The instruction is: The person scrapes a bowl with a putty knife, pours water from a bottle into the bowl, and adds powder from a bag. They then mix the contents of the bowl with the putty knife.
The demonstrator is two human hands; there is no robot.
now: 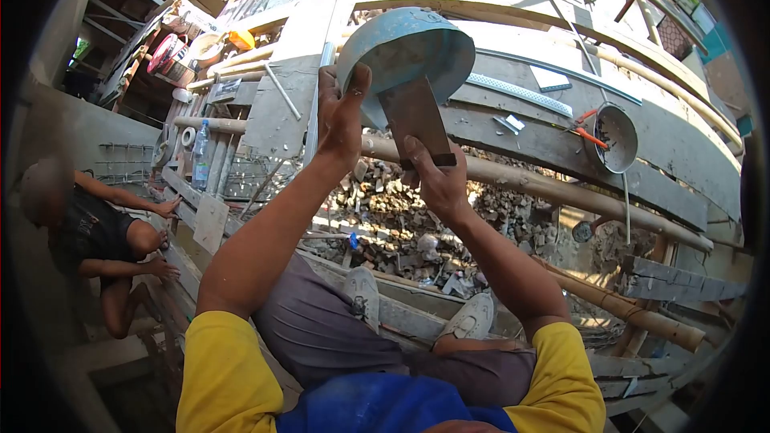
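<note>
My left hand [342,116] grips a light blue plastic bowl [405,28] at its left rim, the thumb on the inner wall. The bowl is tilted so its inside, smeared with a pale residue, faces me. In my right hand [439,180] is a scraper [413,116] with a flat rectangular metal blade and a dark edge by the fingers. Its blade reaches up into the bowl's lower part, overlapping the inner wall. Both hands are raised in front of me, above the planks and bamboo poles.
A bucket [616,140] with orange-handled tools stands right on the planks [513,132]. A perforated metal strip [521,95] lies nearby. Rubble [393,208] fills the gap below, past my shoes [469,319]. Another person [104,232] crouches left, near a water bottle [200,152].
</note>
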